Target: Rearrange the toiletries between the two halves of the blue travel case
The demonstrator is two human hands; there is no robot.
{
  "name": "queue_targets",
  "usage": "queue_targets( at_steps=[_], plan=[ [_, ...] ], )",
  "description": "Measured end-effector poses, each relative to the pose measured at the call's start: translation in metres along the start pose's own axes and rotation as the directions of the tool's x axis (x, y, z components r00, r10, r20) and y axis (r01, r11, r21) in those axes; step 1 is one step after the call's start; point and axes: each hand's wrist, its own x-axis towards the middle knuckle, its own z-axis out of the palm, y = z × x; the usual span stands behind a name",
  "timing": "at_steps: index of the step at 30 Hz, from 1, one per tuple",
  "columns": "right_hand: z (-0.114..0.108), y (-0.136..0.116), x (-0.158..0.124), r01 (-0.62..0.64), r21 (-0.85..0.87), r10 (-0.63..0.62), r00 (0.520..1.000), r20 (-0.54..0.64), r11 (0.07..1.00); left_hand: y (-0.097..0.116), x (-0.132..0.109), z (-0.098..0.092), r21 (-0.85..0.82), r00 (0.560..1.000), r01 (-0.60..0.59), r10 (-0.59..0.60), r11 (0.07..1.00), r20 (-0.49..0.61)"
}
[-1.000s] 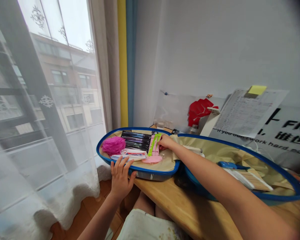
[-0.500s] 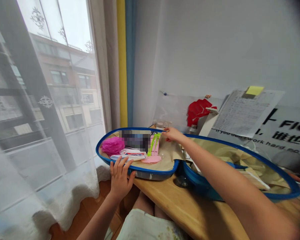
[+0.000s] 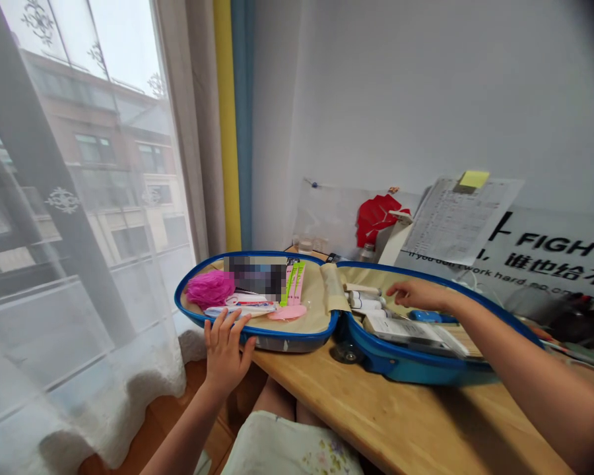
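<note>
A small blue-rimmed suitcase (image 3: 297, 343) lies unfolded on the table. Its left half holds a magenta mesh bath puff (image 3: 210, 289), a toothpaste-like tube (image 3: 250, 307), a pink oval piece (image 3: 288, 313), green and pink strip packets (image 3: 293, 284) and a blurred-out dark item. My left hand (image 3: 228, 349) rests with fingers spread on the near rim, its fingertips by the tube. Over the right half hovers my right hand (image 3: 418, 295), fingers loosely bent and apart, with nothing visible in them. Below it lie white bottles (image 3: 366, 303), a white box (image 3: 400, 328) and a blue item (image 3: 426, 316).
The wooden table (image 3: 321, 386) carries the suitcase, whose left end juts past the table's edge. Sheer curtains (image 3: 103, 297) hang at the left. Papers on a clipboard (image 3: 462, 218) and a red item (image 3: 376, 218) stand against the wall behind. Clutter sits at the right.
My right hand has left the far rim of the left half and moved right, over the right half. My left hand stays on the near rim. The view has shifted slightly right.
</note>
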Motion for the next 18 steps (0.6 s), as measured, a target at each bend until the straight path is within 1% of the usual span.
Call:
queue_targets(
  at_steps=[2,5,9,11,13,16,18],
  plan=[
    [0.007,0.015,-0.008,0.021,0.000,-0.021,0.999,0.040,1.000,0.000,0.000,0.000,0.001,1.000,-0.002,0.002,1.000,-0.001],
    [0.014,0.030,-0.016,0.017,-0.008,-0.016,0.997,0.071,1.000,0.000,-0.001,0.000,0.001,1.000,0.002,-0.002,1.000,-0.001],
    [0.018,0.036,-0.012,0.019,-0.049,-0.018,0.999,0.029,0.999,-0.001,-0.001,0.001,0.005,1.000,0.000,0.000,1.000,0.000],
    [0.018,0.033,-0.003,0.032,-0.085,-0.034,0.999,-0.018,0.996,-0.002,-0.001,0.001,0.011,1.000,-0.007,0.007,1.000,0.001],
    [0.018,0.026,0.012,0.054,-0.173,-0.065,0.996,-0.055,0.983,-0.002,-0.001,0.000,0.018,1.000,-0.014,0.014,1.000,0.001],
    [0.018,0.015,0.038,0.069,-0.317,-0.096,0.993,-0.070,0.946,-0.001,0.001,-0.001,0.023,1.000,-0.021,0.021,1.000,-0.009],
    [0.020,0.010,0.055,0.066,-0.355,-0.093,0.994,-0.061,0.932,-0.001,0.002,-0.001,0.023,0.999,-0.031,0.031,0.999,-0.020]
  ],
)
